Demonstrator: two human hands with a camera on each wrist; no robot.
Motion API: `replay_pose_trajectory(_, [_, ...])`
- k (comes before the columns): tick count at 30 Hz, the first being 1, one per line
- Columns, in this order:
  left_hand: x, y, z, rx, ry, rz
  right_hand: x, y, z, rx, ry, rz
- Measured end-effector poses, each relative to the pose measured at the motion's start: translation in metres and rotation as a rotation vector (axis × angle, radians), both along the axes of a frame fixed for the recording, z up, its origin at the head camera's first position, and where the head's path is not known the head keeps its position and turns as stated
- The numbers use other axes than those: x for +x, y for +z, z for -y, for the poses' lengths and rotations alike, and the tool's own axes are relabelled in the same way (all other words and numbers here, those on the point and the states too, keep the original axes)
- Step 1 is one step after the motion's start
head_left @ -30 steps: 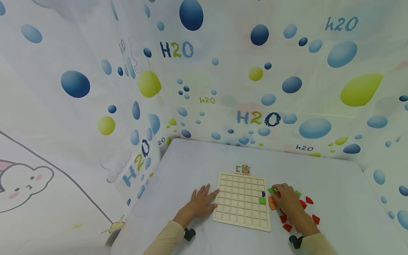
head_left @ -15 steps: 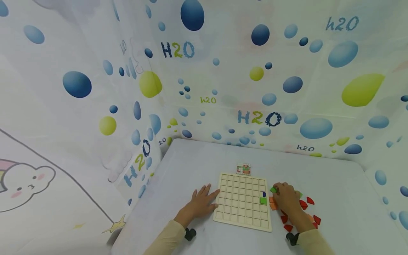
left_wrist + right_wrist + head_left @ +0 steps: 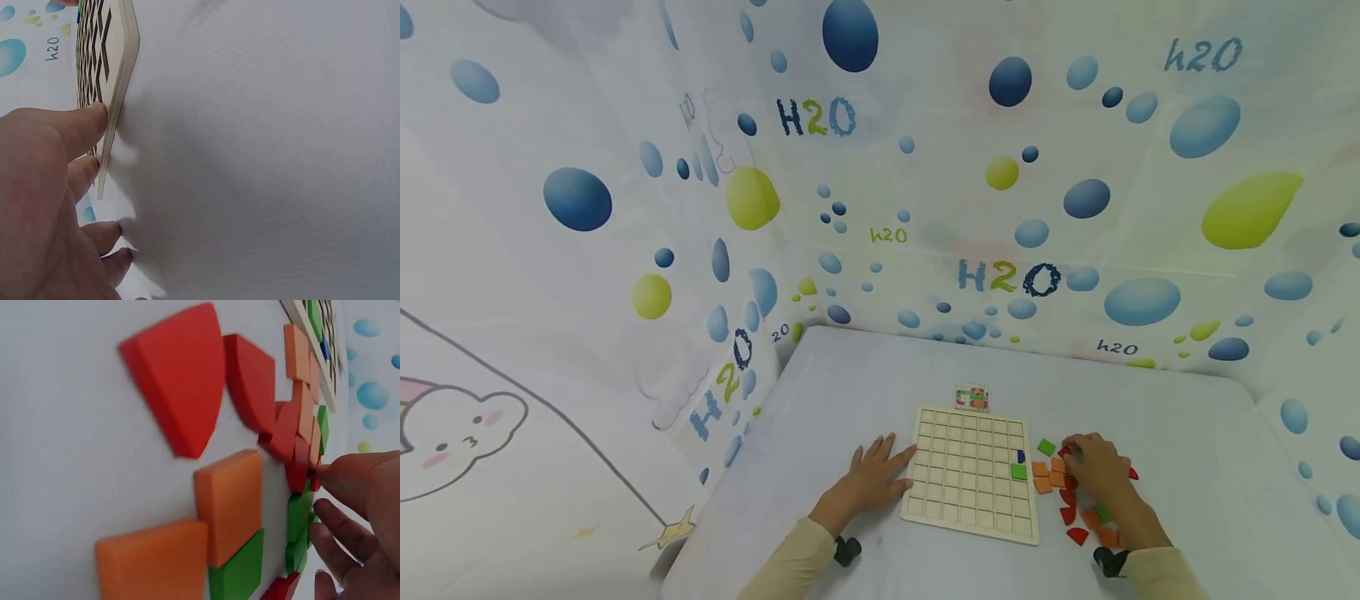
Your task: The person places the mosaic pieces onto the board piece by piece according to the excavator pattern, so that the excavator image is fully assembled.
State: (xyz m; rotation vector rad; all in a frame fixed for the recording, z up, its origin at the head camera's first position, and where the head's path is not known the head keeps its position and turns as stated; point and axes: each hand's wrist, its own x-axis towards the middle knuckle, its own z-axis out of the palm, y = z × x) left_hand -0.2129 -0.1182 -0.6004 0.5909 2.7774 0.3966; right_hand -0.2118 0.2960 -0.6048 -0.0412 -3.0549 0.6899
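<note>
Now the left hand (image 3: 871,477) spreads against the board's edge (image 3: 912,467), the right hand (image 3: 1099,468) amid pieces (image 3: 1043,484), grip unclear.

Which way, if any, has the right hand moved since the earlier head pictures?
Yes, the right hand has moved rightward in the head view, away from the pale board.

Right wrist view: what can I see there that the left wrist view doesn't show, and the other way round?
Only the right wrist view shows the spread of loose red pieces, orange pieces and green pieces, with the right hand up close.

Only the left wrist view shows the left hand, its thumb at the edge of the wooden board, and the "h2O" print.

Both share part of that board, the white table and the bubble-patterned backdrop.
</note>
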Motion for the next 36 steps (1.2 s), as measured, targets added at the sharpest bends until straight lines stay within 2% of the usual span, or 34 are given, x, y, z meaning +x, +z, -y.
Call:
replay_pose_trajectory(7, [0.001,0.0,0.0,0.009,0.002,0.003,0.0,0.004,-0.003,-0.032,0.005,0.049])
replay_pose_trajectory(11, [0.001,-0.001,0.0,0.005,0.005,0.005,-0.001,0.001,-0.003,-0.031,0.003,0.073])
replay_pose_trajectory(30, [0.0,-0.002,0.0,0.007,0.004,0.002,-0.002,-0.01,0.0,-0.061,-0.039,0.027])
replay_pose_trajectory(36, [0.001,-0.001,0.0,0.015,0.007,0.009,-0.002,-0.008,0.001,-0.06,-0.036,0.054])
